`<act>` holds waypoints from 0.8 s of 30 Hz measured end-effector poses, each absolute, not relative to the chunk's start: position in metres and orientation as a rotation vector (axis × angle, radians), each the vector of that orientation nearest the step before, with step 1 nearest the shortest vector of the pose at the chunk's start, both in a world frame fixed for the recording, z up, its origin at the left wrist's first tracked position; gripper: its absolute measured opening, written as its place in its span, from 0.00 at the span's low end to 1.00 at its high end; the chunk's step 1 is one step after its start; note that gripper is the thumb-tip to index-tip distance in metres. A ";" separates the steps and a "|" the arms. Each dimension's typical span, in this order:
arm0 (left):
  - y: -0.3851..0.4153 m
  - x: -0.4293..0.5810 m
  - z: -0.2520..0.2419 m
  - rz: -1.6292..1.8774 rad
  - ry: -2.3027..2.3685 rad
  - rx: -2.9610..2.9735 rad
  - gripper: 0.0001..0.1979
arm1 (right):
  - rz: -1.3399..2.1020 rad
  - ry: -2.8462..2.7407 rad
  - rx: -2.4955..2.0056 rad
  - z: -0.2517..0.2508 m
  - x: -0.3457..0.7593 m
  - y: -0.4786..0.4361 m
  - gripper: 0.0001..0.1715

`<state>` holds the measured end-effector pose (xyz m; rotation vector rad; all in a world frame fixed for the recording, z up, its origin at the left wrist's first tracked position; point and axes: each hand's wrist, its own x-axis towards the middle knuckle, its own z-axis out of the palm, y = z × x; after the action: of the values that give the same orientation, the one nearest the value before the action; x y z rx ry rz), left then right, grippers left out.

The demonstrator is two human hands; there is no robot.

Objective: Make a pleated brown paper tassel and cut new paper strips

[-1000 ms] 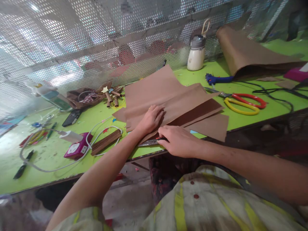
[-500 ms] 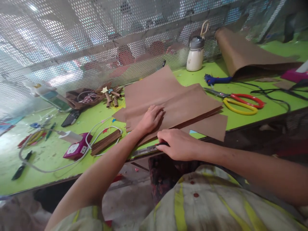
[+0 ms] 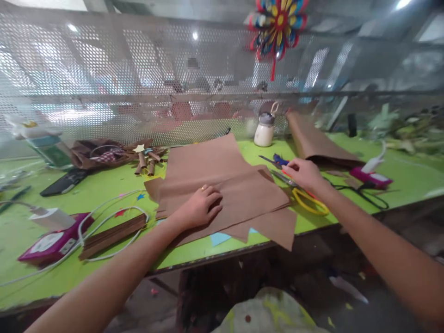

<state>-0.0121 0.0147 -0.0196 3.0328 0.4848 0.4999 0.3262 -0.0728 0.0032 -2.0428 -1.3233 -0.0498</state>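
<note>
My left hand (image 3: 201, 206) lies flat on the folded brown kraft paper (image 3: 243, 196), fingers slightly apart, a ring on one finger. In my right hand (image 3: 305, 173) is a craft knife (image 3: 268, 161), its narrow blade pointing left above the right side of the paper. The fingers are closed round its handle, which is mostly hidden. Directly below that hand lie scissors (image 3: 310, 202) with a yellow handle loop showing. A blue glue gun (image 3: 280, 159) rests just behind the blade. Loose brown offcuts (image 3: 277, 225) and light blue scraps (image 3: 219, 238) stick out under the paper's front edge.
To the left are a purple power socket (image 3: 78, 222) with a white cable, a strip bundle (image 3: 111, 236), a black phone-like object (image 3: 64, 181) and small paper rolls (image 3: 151, 164). At the back stand a white bottle (image 3: 264, 133), a large brown folded sheet (image 3: 315, 138) and a perforated screen (image 3: 138, 111).
My right hand has moved with the craft knife from the front table edge up and right, over the scissors. My left hand stays on the paper. The view has tilted up.
</note>
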 end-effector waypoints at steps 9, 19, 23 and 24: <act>0.004 -0.004 -0.001 0.350 0.562 3.089 0.10 | 0.068 -1.320 -2.124 -0.023 0.352 -0.010 0.14; -0.001 0.001 -0.021 0.479 0.830 3.026 0.14 | 0.049 -1.302 -2.106 -0.030 0.356 -0.032 0.22; 0.000 -0.004 -0.027 0.591 0.896 3.032 0.15 | 0.099 -1.324 -1.973 -0.029 0.345 -0.042 0.24; 0.000 -0.004 -0.027 0.620 0.931 3.041 0.16 | 0.115 -1.343 -1.918 -0.029 0.342 -0.041 0.24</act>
<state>-0.0045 0.0005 -0.0266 3.0413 0.9305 0.6198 0.3424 -0.0412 -0.0286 -1.9183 -1.3432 0.1154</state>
